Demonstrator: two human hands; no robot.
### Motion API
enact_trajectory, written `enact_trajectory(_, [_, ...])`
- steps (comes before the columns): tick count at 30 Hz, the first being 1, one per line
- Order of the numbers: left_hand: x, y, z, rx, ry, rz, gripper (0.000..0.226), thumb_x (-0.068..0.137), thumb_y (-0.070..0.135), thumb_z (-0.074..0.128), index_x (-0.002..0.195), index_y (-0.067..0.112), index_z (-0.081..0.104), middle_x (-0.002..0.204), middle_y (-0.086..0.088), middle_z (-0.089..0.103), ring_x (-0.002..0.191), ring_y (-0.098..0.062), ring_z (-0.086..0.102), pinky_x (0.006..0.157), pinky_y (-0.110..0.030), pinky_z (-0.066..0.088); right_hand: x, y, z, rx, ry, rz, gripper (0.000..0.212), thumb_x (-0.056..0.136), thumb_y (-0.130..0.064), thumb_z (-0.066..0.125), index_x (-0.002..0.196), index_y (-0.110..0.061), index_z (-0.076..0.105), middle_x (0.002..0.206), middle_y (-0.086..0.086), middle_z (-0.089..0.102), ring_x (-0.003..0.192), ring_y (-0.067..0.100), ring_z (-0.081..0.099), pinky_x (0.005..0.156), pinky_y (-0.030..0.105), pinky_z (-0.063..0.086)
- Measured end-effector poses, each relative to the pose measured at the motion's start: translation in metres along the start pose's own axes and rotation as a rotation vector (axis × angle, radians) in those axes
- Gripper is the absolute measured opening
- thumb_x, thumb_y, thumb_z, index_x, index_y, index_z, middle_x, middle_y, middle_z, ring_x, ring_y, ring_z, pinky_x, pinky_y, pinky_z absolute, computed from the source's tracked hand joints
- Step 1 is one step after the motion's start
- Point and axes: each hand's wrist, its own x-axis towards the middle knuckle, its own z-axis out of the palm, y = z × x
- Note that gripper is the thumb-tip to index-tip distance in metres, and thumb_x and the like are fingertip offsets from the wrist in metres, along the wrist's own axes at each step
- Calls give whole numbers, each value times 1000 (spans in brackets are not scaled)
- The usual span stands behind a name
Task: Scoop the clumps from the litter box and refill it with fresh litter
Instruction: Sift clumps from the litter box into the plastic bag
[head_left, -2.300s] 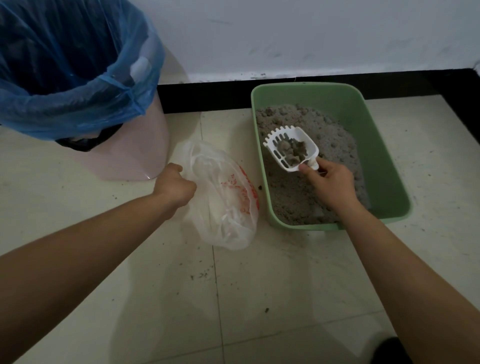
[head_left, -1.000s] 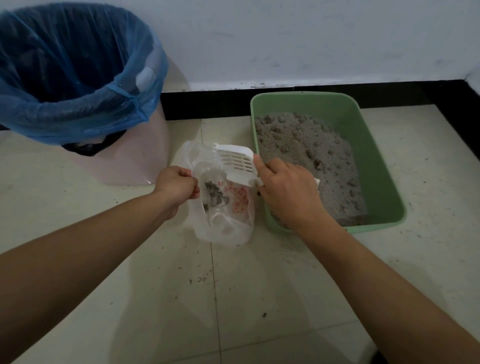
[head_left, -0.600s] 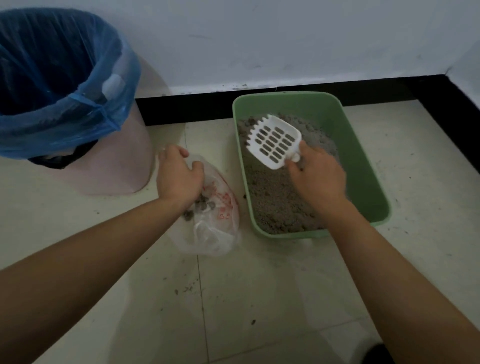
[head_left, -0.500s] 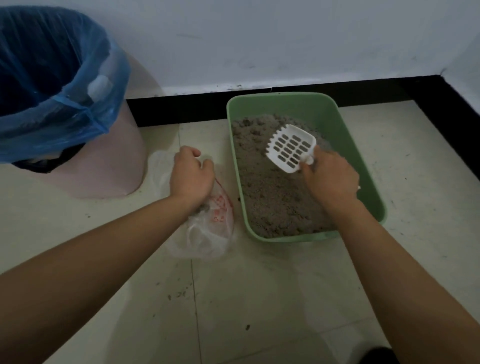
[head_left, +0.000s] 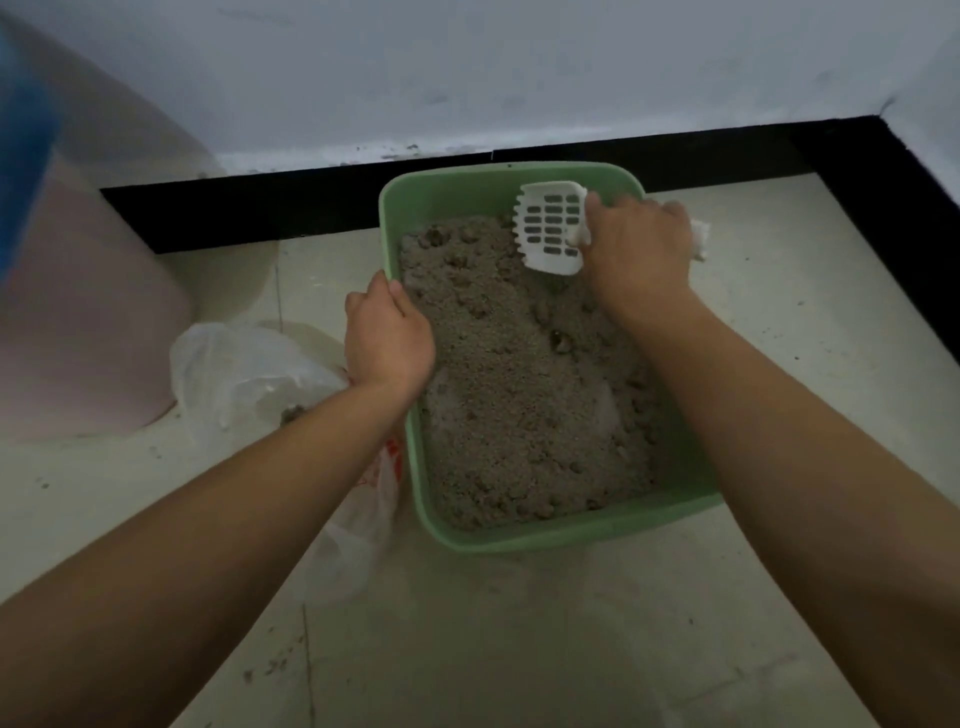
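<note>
A green litter box sits on the floor, holding grey litter with several lumps. My right hand grips the handle of a white slotted scoop at the box's far right corner; the scoop is empty and its toothed edge points left. My left hand rests on the box's left rim, fingers curled over it. A thin clear plastic bag with red print lies on the floor left of the box, with dark clumps inside.
A pink bin with a blue liner stands at the far left. A white wall and black skirting run behind the box, with a corner at the right. The pale tiled floor carries scattered litter grains.
My left hand let go of the bag and moved right onto the box's left rim. My right hand carried the empty scoop to the far right corner of the box.
</note>
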Motion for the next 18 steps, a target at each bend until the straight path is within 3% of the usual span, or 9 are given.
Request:
enact_trajectory(3, [3,-7,5,-41,9,11,39,107,27,25,113,5,56,101,-17,53,71,-19,43,63,-29,31,15,2,19,15,68,-89,50,88,-23,66,134,-16,49,114,12,64,103,30,60,96,44,40])
enact_trajectory(5, [7,-13,7,-91,14,29,37,107,28,26,105,7,56,95,-18,56,71,-21,46,58,-28,29,18,-2,32,34,79,-146,58,90,-25,64,143,-16,43,116,13,63,105,31,59,99,45,39])
enact_trajectory(9, [8,-16,10,-160,0,50,35,107,28,27,103,10,56,91,-15,57,75,-24,51,66,-30,34,18,-11,39,124,91,-206,53,95,-28,54,146,-17,42,117,12,63,104,31,59,99,45,40])
enact_trajectory(12, [8,-16,11,-192,-16,48,38,107,29,26,115,9,57,99,-17,59,89,-30,57,72,-36,44,24,-30,35,246,19,-290,48,98,-33,48,143,-17,46,112,11,63,96,28,60,91,42,45])
enact_trajectory(14, [8,-16,10,-201,-18,52,40,107,29,26,121,8,56,106,-19,61,99,-33,58,84,-42,48,23,-48,39,342,-48,-312,44,99,-35,44,138,-16,50,104,10,62,90,27,61,79,38,47])
enact_trajectory(18, [9,-16,10,-220,-22,58,43,106,32,25,127,10,55,113,-16,61,106,-32,58,95,-49,49,24,-57,57,532,-122,-228,37,99,-35,44,123,-13,62,86,7,60,76,26,58,63,32,43])
